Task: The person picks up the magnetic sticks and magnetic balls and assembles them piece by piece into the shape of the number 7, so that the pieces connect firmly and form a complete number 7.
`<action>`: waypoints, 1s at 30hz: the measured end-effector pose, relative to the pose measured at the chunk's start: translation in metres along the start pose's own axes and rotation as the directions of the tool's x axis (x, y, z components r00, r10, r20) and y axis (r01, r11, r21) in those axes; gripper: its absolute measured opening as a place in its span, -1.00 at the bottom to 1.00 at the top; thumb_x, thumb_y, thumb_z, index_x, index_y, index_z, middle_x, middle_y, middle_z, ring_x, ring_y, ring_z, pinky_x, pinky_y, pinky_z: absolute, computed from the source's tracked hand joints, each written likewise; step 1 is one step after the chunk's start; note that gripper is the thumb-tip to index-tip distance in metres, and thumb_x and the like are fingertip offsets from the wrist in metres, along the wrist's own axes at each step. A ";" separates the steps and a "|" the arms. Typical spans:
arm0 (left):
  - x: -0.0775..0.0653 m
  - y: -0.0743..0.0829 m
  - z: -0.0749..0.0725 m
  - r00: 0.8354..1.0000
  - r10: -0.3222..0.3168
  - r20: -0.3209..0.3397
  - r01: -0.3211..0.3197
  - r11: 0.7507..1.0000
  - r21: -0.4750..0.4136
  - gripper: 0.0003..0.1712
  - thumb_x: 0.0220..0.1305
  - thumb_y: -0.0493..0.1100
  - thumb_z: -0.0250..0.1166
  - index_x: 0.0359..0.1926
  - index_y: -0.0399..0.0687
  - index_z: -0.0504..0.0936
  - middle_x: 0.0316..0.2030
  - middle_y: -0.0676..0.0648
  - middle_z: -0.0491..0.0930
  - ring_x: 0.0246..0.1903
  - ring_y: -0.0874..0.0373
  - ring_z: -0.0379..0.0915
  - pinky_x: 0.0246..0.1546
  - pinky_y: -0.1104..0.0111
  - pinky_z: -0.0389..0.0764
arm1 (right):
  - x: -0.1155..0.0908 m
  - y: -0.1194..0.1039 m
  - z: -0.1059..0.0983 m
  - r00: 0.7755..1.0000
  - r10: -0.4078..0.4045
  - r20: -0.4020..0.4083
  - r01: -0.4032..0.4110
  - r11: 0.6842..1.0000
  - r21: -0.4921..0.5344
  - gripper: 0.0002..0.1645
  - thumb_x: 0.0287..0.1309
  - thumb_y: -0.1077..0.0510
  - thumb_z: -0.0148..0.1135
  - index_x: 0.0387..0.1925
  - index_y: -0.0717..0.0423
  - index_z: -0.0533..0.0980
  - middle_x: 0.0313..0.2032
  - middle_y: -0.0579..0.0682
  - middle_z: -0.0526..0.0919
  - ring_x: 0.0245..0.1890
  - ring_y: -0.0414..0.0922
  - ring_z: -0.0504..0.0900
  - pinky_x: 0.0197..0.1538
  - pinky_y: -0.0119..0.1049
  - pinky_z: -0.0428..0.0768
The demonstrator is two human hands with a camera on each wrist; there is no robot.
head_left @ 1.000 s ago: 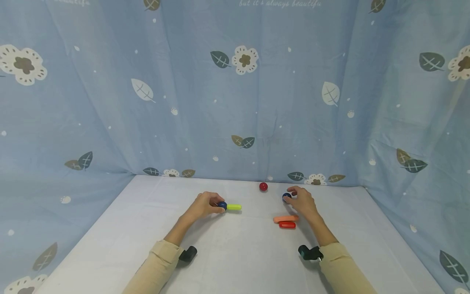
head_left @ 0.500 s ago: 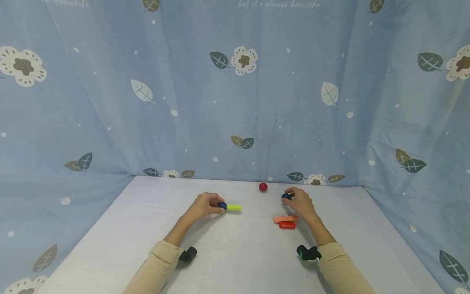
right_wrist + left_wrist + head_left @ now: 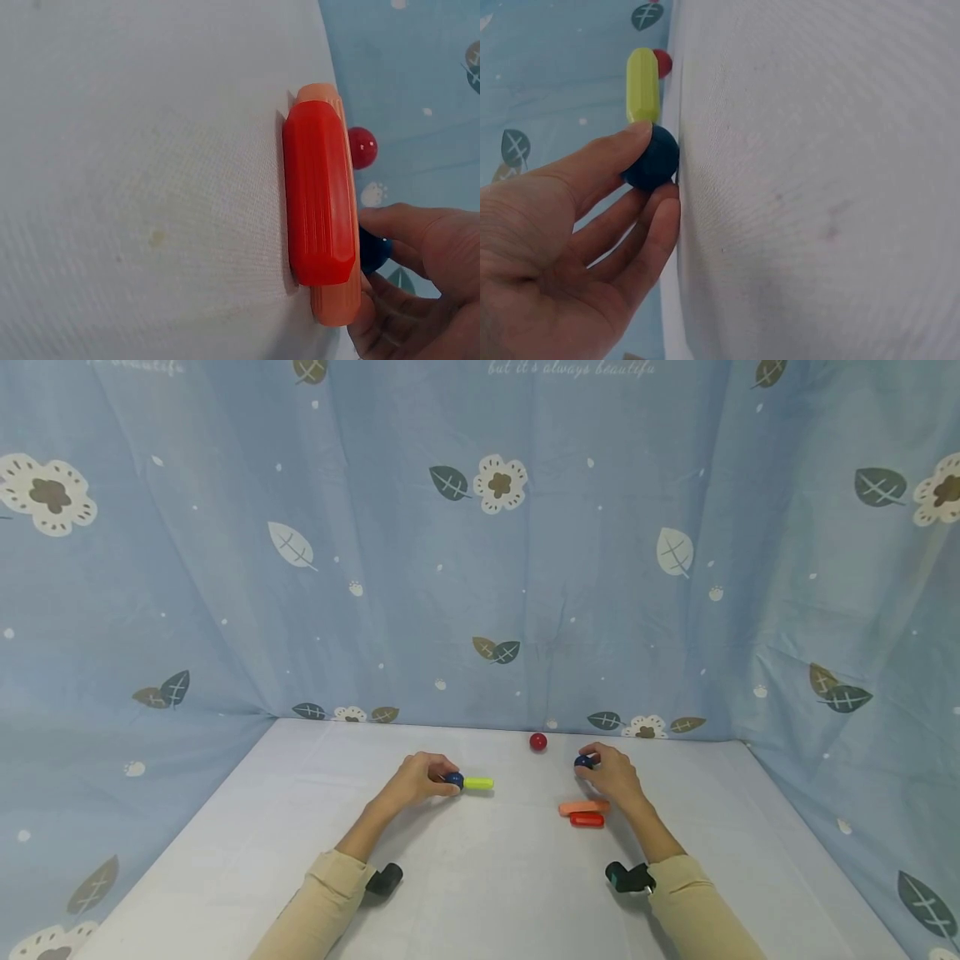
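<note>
Between the thumb and fingers of my left hand (image 3: 417,778) I pinch a dark blue ball (image 3: 654,159). A yellow-green rod (image 3: 478,783) extends from that ball's right side in the head view; their ends meet. On the right, my right hand (image 3: 617,775) grips a second dark blue ball (image 3: 582,762) with thumb and fingertips, partly covering it. Nearer me than this ball lie an orange rod (image 3: 583,807) and a shorter red rod (image 3: 587,820), side by side. In the right wrist view the red rod (image 3: 321,195) overlaps the orange one and hides part of the ball.
A red ball (image 3: 537,742) sits alone near the back of the white-covered table (image 3: 480,877). Behind the table's far edge hangs a blue curtain (image 3: 405,610) with leaf and flower prints. A black wrist camera (image 3: 386,879) projects from the left sleeve, another (image 3: 628,877) from the right.
My right hand has shifted slightly left, and its fingers have closed in around the second blue ball. The left hand, its ball and the yellow-green rod look the same.
</note>
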State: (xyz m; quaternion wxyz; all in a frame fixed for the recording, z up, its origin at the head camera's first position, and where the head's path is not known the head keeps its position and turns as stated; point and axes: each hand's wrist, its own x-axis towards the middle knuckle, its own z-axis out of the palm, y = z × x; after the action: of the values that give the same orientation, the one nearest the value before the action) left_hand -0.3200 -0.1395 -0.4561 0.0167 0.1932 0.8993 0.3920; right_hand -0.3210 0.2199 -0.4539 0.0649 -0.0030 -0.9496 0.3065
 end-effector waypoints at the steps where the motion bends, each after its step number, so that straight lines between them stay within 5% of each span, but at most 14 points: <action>1: 0.000 0.000 0.000 1.000 0.001 -0.001 -0.001 1.000 0.001 -0.68 0.04 -0.19 0.52 -0.12 -0.04 0.73 -0.17 -0.09 0.76 -0.21 0.15 0.67 -0.07 0.19 0.66 | 0.000 0.000 0.000 1.000 0.002 0.000 -0.002 1.000 -0.001 -0.54 0.16 0.10 0.35 0.08 0.14 0.54 -0.02 0.25 0.65 -0.06 0.14 0.62 -0.02 0.09 0.59; 30: -0.001 0.002 0.001 1.000 -0.011 -0.012 0.011 1.000 0.006 -0.68 0.04 -0.20 0.52 -0.13 -0.02 0.73 -0.17 -0.07 0.75 -0.21 0.16 0.66 -0.06 0.19 0.65 | -0.004 0.001 0.001 1.000 0.005 0.023 -0.004 1.000 -0.021 -0.55 0.20 0.08 0.33 0.12 0.04 0.53 -0.01 0.25 0.65 -0.09 0.13 0.63 -0.11 0.06 0.62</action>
State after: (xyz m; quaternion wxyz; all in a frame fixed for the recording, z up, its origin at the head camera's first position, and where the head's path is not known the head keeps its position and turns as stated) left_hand -0.3185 -0.1379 -0.4557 0.0130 0.1860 0.9015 0.3905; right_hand -0.3175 0.2205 -0.4554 0.0532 -0.0022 -0.9535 0.2968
